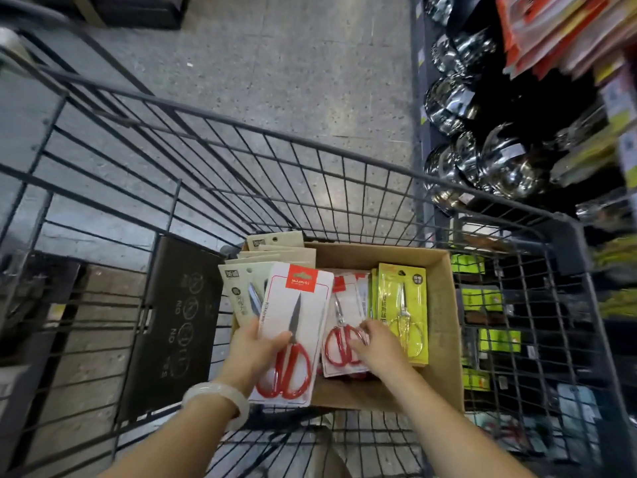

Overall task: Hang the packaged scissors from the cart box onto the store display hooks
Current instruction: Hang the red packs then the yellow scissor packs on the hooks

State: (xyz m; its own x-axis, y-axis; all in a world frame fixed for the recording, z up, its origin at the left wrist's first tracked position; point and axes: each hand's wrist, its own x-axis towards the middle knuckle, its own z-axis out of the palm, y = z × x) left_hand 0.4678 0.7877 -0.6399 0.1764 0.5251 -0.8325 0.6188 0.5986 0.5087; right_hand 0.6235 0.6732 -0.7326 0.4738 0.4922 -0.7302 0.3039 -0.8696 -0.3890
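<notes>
An open cardboard box (pixel 444 305) sits in a wire cart (pixel 310 146). My left hand (pixel 253 353) grips a white card pack of red-handled scissors (pixel 296 305), held above the box's left side. My right hand (pixel 375 346) reaches into the box, its fingers curled on a second white pack of red-handled scissors (pixel 339 326) lying there. A yellow pack with gold scissors (pixel 401 305) lies just right of that hand. Beige packs (pixel 275 253) are stacked at the box's left edge. No display hooks are plainly seen.
A dark folded panel (pixel 175 322) with printed symbols leans in the cart, left of the box. Store shelving on the right holds shiny steel pots (pixel 506 160) and orange packets (pixel 558 25). Grey speckled floor (pixel 275 63) lies beyond the cart.
</notes>
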